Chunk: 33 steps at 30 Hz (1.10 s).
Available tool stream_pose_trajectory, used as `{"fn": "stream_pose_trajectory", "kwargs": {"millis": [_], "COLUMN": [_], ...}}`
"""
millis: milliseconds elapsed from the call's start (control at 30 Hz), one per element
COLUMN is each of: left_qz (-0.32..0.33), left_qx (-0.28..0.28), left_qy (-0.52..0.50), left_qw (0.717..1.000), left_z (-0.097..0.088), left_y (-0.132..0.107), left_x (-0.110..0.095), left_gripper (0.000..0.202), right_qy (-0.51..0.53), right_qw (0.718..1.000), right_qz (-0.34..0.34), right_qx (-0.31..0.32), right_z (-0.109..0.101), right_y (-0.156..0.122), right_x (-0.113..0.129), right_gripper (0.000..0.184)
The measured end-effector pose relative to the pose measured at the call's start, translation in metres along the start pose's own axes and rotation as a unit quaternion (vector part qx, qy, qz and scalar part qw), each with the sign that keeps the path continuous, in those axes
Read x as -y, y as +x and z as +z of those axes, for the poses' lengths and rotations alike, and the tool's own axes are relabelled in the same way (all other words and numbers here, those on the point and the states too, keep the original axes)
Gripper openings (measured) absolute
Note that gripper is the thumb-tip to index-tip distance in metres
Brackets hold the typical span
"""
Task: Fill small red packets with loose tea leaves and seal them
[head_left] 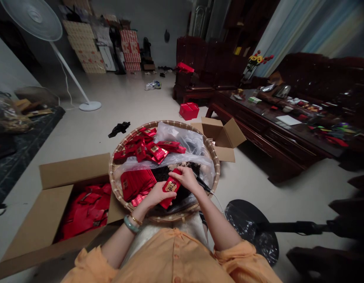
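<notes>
Pinching a red packet by its top, the right hand grips it closed-fingered, while the left hand curls around its lower end. Just beyond the fingers lie dark tea leaves; beside the left hand, a stack of packets; right of the right hand, a black corded tool. Around them runs a bamboo tray, and further left, a carton of red packets.

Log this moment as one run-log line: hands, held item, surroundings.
left hand under red packet | right hand on packet top | dark loose leaves in bamboo tray | black corded tool beside right hand
</notes>
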<state>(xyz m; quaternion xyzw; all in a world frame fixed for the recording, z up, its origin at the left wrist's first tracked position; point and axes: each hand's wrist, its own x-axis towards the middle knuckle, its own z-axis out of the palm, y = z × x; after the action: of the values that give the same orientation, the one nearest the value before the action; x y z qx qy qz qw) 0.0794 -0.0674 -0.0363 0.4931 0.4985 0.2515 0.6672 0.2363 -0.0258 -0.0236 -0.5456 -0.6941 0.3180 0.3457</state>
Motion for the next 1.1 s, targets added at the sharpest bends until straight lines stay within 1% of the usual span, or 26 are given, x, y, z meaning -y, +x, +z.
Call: {"fn": "stream_pose_trajectory", "kwargs": {"millis": [100,167,333,400,467,600,667,767,800,867,933,1000,1033,1100], "left_qz": [0.065,0.106,0.118,0.115,0.094,0.018,0.007,0.016,0.019,0.022,0.020,0.015,0.013,0.011], "left_qx": [-0.036,-0.049,-0.038,-0.031,-0.012,0.043,0.042,0.018,0.010,-0.004,-0.021,-0.035,-0.040,-0.046], "left_qy": [0.067,0.097,0.108,0.106,0.087,-0.031,-0.067,-0.081,-0.090,-0.110,-0.133,-0.153,-0.163,-0.185], "left_qw": [0.995,0.988,0.986,0.987,0.992,0.998,0.997,0.996,0.996,0.994,0.991,0.988,0.986,0.982], "left_z": [-0.002,-0.004,-0.006,-0.007,-0.007,-0.003,-0.001,0.002,0.002,0.000,-0.002,-0.005,-0.005,-0.006], "left_y": [0.000,0.000,0.002,0.003,0.003,0.006,0.008,0.011,0.012,0.012,0.011,0.010,0.009,0.010], "left_x": [-0.001,0.000,0.003,0.003,0.003,0.001,0.001,0.004,0.005,0.007,0.008,0.009,0.009,0.009], "left_gripper": [0.030,0.028,0.031,0.032,0.034,0.042,0.045,0.045,0.045,0.047,0.049,0.051,0.052,0.053], "right_qy": [-0.006,-0.010,-0.005,-0.003,-0.006,-0.037,-0.067,-0.089,-0.082,-0.062,-0.071,-0.155,-0.209,-0.296], "right_qw": [1.000,1.000,0.999,0.999,0.999,0.997,0.993,0.989,0.991,0.995,0.996,0.987,0.975,0.943], "right_qz": [-0.016,-0.021,-0.028,-0.030,-0.038,-0.070,-0.093,-0.112,-0.106,-0.073,-0.024,0.035,0.075,0.150], "right_qx": [-0.009,-0.014,-0.020,-0.018,-0.016,0.000,0.015,0.028,0.022,-0.009,-0.045,-0.036,-0.032,0.003], "right_z": [0.004,0.004,0.003,0.003,0.005,0.011,0.013,0.011,0.009,0.003,-0.006,-0.015,-0.018,-0.022], "right_y": [0.000,0.000,-0.001,-0.001,-0.002,-0.004,-0.005,-0.005,-0.005,-0.004,-0.004,-0.008,-0.011,-0.017], "right_x": [-0.003,-0.004,-0.002,-0.003,-0.005,-0.005,-0.001,0.004,0.003,-0.004,-0.021,-0.043,-0.055,-0.075], "right_gripper": [0.043,0.044,0.045,0.046,0.046,0.046,0.046,0.046,0.045,0.046,0.044,0.032,0.030,0.041]}}
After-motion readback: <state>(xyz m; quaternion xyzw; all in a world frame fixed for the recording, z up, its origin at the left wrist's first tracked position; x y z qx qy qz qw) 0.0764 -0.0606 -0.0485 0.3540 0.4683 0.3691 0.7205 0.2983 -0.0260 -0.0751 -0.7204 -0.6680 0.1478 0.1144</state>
